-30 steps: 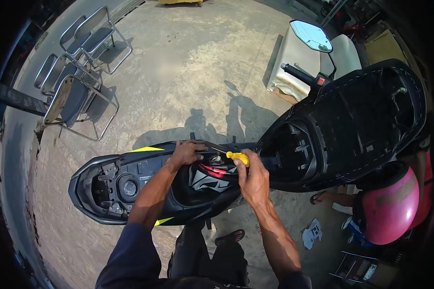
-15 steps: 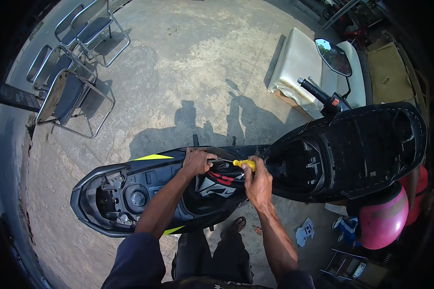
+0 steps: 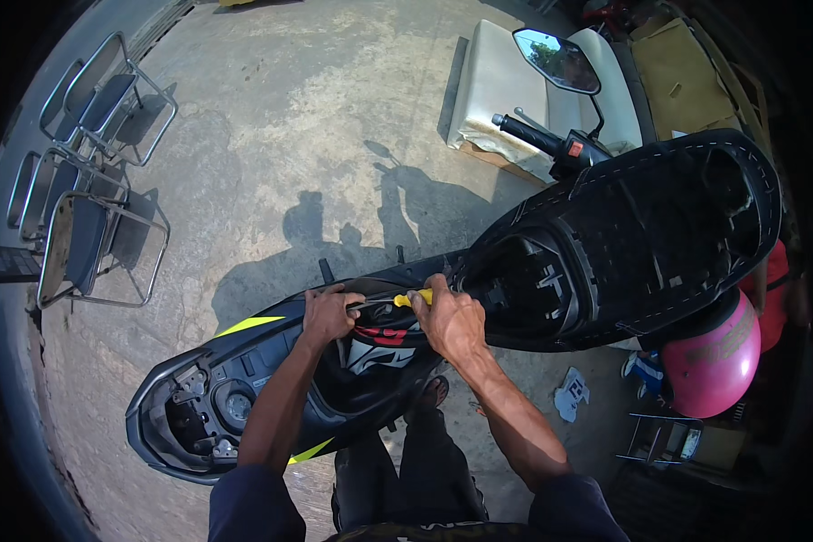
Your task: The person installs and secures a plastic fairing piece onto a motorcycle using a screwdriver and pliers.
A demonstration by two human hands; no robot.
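A dark scooter (image 3: pixel 271 339) with yellow accents stands across in front of me, its black seat (image 3: pixel 659 235) tipped up to the right. My right hand (image 3: pixel 452 318) wraps round the yellow handle of a screwdriver (image 3: pixel 413 298). The shaft points left along the far rim of the open storage compartment, its tip close to my left fingers. My left hand (image 3: pixel 330 314) is closed over the edge of the scooter's side panel there; what lies under the fingertips is hidden. Below the screwdriver, a black, red and white cloth-like item (image 3: pixel 381 348) lies in the compartment.
Folding chairs (image 3: pixel 99 244) stand at the left. A mirror (image 3: pixel 560 61) and handlebar grip (image 3: pixel 528 135) stick out beyond the seat, with a cream sofa (image 3: pixel 501 90) behind. At right, a pink helmet (image 3: pixel 712 357) is beside a person in red (image 3: pixel 770 303). A crumpled paper (image 3: pixel 571 395) lies on the ground.
My view has shifted, so the scooter appears turned and the surroundings have moved left. My right hand has closed further over the screwdriver handle; my left hand stays at the panel edge.
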